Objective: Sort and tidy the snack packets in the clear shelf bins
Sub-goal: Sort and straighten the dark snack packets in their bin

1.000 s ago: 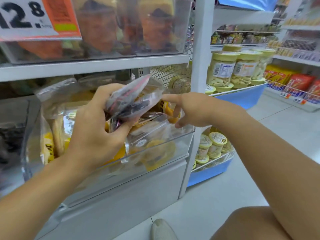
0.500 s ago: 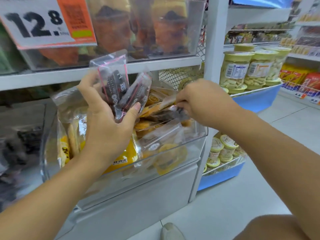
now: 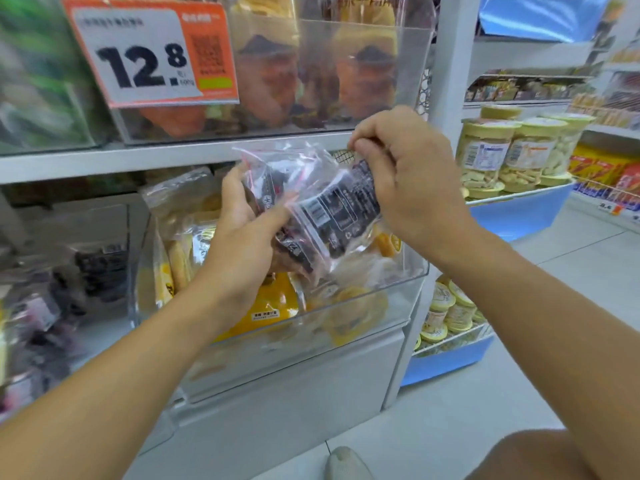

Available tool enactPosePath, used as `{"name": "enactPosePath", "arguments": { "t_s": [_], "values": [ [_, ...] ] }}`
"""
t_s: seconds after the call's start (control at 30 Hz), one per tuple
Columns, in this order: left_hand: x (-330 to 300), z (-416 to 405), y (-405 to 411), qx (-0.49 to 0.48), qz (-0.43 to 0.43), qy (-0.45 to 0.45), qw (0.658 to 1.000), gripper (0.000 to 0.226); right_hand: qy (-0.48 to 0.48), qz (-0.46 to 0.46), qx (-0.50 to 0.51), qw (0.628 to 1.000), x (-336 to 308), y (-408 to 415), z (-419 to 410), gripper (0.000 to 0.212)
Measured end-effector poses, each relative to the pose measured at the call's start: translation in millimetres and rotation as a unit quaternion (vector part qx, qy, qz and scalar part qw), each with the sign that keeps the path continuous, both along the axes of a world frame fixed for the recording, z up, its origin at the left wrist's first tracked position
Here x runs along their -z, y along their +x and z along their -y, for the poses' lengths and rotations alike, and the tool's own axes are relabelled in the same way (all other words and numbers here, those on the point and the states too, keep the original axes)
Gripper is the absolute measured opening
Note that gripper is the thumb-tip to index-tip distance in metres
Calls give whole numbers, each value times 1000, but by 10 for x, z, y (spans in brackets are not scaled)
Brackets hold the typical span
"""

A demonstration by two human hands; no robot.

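Both hands, left (image 3: 242, 237) and right (image 3: 408, 178), grip clear dark-labelled packets (image 3: 322, 206), their contents partly hidden

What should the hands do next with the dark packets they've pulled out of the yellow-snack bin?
Probably carry them left to the neighbouring bin, which appears to hold similar dark packets. The left hand grips a bunch of dark zip packets and the right hand pinches one more, all held above the clear bin of yellow packets, where they look misplaced.

Tight bin mouth
We see the bin (image 3: 398, 289) open on top, yellow packets (image 3: 273, 306) filling it, the shelf (image 3: 138, 161) close overhead.
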State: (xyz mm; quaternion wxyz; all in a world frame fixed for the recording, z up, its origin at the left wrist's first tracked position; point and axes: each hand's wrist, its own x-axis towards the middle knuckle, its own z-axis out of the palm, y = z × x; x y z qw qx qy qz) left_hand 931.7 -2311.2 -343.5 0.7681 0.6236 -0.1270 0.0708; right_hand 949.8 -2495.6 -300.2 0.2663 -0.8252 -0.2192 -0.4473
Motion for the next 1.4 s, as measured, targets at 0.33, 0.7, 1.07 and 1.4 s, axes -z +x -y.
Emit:
{"name": "enactPosePath", "arguments": {
  "t_s": [0.33,0.7,1.07,1.4],
  "values": [
    [49,-210,0,68,39,123,989,107,80,-105,-94,987,16,-16,-141,9],
    [107,-250,-37,-68,181,268,944,106,-269,-484,59,831,210,-146,727,13],
    [173,-197,21,-82,197,274,938,108,-245,-319,74,913,93,-157,772,10],
    [128,-176,28,-70,197,240,948,107,80,-83,19,993,-195,-464,723,14]
  ]
}}
